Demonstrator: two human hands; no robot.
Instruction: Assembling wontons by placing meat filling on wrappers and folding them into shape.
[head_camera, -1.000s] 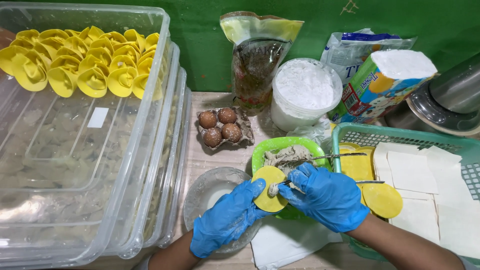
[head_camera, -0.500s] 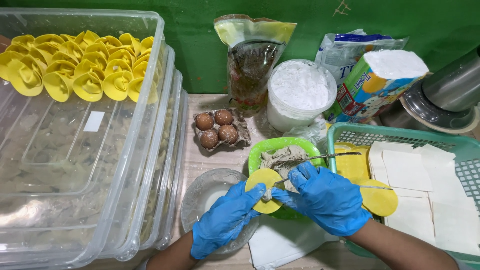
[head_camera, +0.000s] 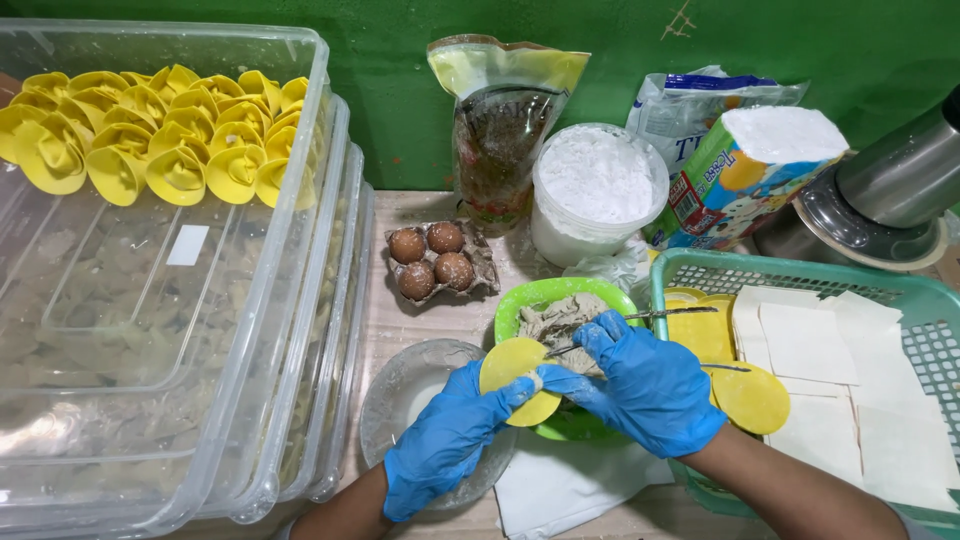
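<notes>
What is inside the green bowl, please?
The green bowl holds a grey-brown filling, with a thin utensil resting across it. The right hand and the yellow wrapper cover the bowl's front part, so the rest is hidden.

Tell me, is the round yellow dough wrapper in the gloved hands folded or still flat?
Flat. The round yellow dough wrapper lies open as a full disc, with both hands' fingers at its right edge.
</notes>
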